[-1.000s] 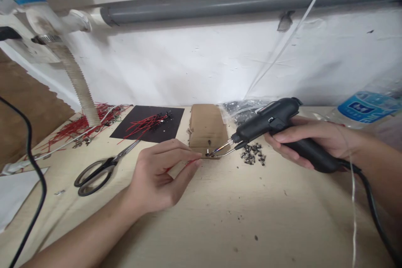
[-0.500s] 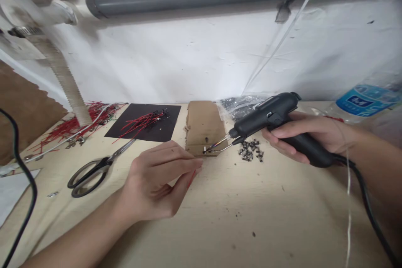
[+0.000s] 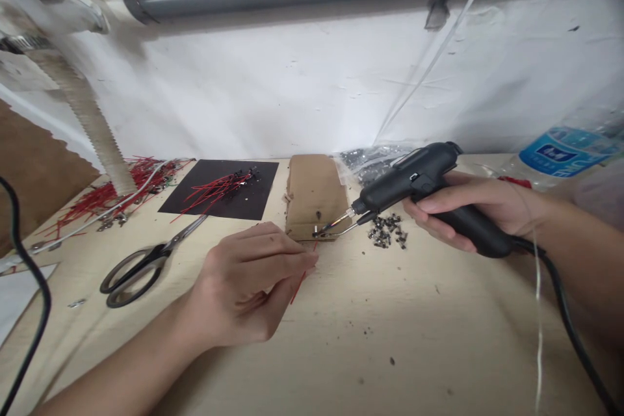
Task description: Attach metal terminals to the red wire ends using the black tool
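My left hand (image 3: 258,283) pinches a thin red wire (image 3: 298,287) between thumb and fingers, just in front of a cardboard block (image 3: 316,185). The wire's upper end points toward the block's near edge, where a tiny black-and-silver component (image 3: 316,232) sits. Wrapped round the grip of a black soldering gun (image 3: 409,179), my right hand (image 3: 468,208) holds it from the right. The gun's hot tip (image 3: 334,223) and its thin metal feed tube (image 3: 344,231) meet close to the component. Whether the tip touches the wire is too small to tell.
Scissors (image 3: 146,266) lie left of my left hand. Behind them, a black sheet (image 3: 263,198) carries several red wires with small parts. Loose components (image 3: 387,231) are piled right of the block, near a clear bag (image 3: 375,162). A bottle (image 3: 560,153) stands back right; more red wires (image 3: 117,188) lie far left.
My left hand has drawn slightly back from the cardboard edge, and more of the red wire shows above and below its fingers. The soldering gun stays at the component; the view has shifted slightly.
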Tool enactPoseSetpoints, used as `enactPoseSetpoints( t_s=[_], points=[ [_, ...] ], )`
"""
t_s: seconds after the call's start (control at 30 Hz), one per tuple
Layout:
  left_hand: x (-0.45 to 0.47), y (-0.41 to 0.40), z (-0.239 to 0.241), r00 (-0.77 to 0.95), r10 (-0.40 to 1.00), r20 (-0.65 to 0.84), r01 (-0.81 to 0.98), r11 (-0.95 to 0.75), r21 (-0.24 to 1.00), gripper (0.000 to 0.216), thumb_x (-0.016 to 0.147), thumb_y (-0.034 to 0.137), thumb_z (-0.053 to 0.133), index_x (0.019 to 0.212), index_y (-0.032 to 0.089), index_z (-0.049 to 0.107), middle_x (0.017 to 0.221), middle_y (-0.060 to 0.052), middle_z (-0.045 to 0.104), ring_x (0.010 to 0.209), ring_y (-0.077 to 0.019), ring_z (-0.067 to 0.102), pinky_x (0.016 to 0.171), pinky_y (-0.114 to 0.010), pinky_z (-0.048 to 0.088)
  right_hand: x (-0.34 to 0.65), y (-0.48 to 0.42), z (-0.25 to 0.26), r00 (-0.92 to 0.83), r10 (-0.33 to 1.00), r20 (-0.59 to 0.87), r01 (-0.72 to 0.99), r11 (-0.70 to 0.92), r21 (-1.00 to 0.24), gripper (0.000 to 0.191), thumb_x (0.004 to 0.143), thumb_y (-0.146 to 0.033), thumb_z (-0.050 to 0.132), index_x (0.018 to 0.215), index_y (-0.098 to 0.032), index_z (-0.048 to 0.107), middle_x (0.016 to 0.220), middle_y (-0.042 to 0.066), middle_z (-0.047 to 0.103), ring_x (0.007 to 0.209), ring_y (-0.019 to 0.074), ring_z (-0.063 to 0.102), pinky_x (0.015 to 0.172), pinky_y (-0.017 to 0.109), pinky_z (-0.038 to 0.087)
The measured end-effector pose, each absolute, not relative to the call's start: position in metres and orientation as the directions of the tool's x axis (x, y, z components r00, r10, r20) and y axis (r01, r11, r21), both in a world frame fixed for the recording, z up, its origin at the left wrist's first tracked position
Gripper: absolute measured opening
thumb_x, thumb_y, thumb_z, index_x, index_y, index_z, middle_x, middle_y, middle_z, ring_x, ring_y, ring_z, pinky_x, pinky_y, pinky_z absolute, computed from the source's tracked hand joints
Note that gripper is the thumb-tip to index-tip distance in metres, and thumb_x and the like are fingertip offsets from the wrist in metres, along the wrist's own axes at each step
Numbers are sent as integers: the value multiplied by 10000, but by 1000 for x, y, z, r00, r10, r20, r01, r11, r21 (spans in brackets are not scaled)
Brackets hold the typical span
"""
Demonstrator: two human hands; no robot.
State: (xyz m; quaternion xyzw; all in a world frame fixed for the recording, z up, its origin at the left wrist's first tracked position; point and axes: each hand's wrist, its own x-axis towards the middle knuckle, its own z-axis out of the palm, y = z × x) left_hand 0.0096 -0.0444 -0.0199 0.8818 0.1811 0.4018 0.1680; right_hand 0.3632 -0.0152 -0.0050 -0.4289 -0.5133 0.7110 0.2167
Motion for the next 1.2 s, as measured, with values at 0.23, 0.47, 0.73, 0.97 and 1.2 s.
enactPoseSetpoints(
  t_s=[0.23,0.47,0.73,0.97,1.2],
  points=[
    [9,-45,-20,611,456,647,190,-878,439,331,835,-54,654,1076,139,774,833,-109,791,676,-171,722,633,-310,586,360,-14,-5,-539,753,-377,129,-368,-921,283,837,-407,787,746,-165,673,574,11,640,385,127,577,347,194,455],
    [9,-46,-21,613,456,645,191,-878,439,349,836,-55,647,1093,145,773,835,-115,787,678,-174,710,629,-317,577,360,-15,-5,-545,752,-372,130,-362,-923,265,855,-408,771,777,-167,694,581,8,633,397,126,571,359,194,450],
    [9,-45,-22,614,453,647,193,-880,433,319,824,-60,663,1058,125,774,832,-123,784,679,-181,708,627,-329,572,360,-15,-6,-548,750,-371,131,-361,-923,275,861,-403,767,744,-170,682,582,16,629,401,130,571,363,198,445],
    [9,-44,-22,617,455,642,195,-879,435,332,817,-66,659,1068,119,773,844,-124,789,685,-180,711,627,-327,574,359,-15,-6,-538,746,-391,147,-374,-916,291,865,-407,764,728,-163,684,582,12,622,408,128,573,373,208,455],
    [9,-46,-22,615,456,643,212,-881,422,334,833,-50,654,1077,143,774,851,-115,791,687,-174,708,627,-315,574,359,-15,-5,-573,740,-353,119,-352,-928,266,894,-368,736,740,-161,673,588,13,625,409,123,578,376,200,448]
  ],
)
